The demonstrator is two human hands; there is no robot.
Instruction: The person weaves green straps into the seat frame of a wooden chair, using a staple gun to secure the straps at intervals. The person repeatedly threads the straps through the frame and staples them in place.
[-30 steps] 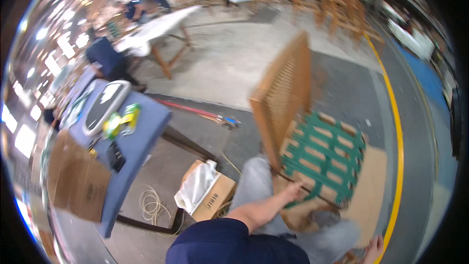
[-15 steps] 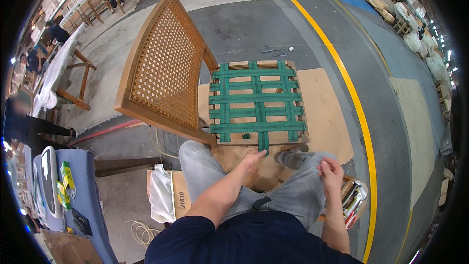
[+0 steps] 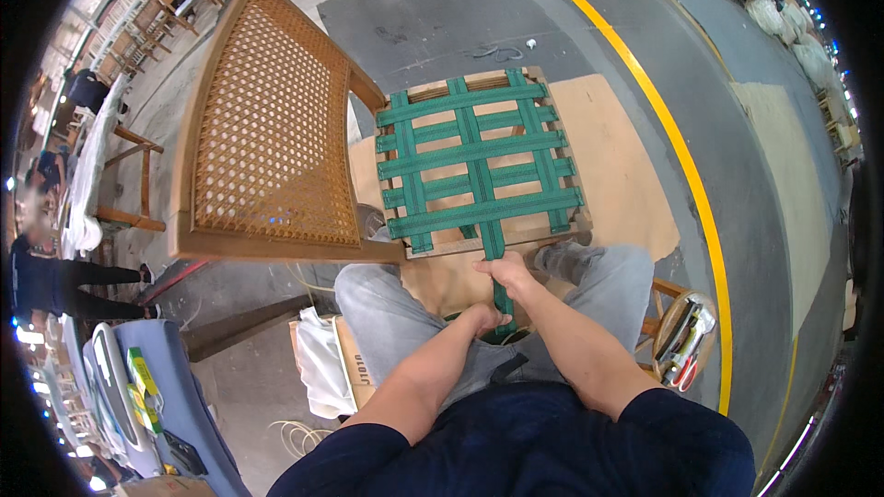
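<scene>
Before me a wooden chair lies with its cane backrest [image 3: 276, 120] to the left and its seat frame [image 3: 433, 244] between my knees. Green webbing straps [image 3: 479, 143] are woven in a grid over the frame. One middle strap [image 3: 500, 291] runs past the near rail toward my lap, where more green webbing lies between my thighs. Closer to my body, my left hand [image 3: 483, 319] is closed on that strap with the thumb on top. My right hand [image 3: 506, 271] grips it higher up, just below the seat rail.
A round stool [image 3: 686, 345] at my right holds scissors and other tools. On the left, a blue padded surface [image 3: 184, 396] bears yellow-green boxes. Cardboard [image 3: 622, 166] lies under the chair. A person [image 3: 64, 276] stands at far left; a yellow line [image 3: 668, 124] crosses the floor.
My right hand has come from my right knee to the strap. My left hand has drawn back toward my lap, and a longer length of webbing shows past the rail.
</scene>
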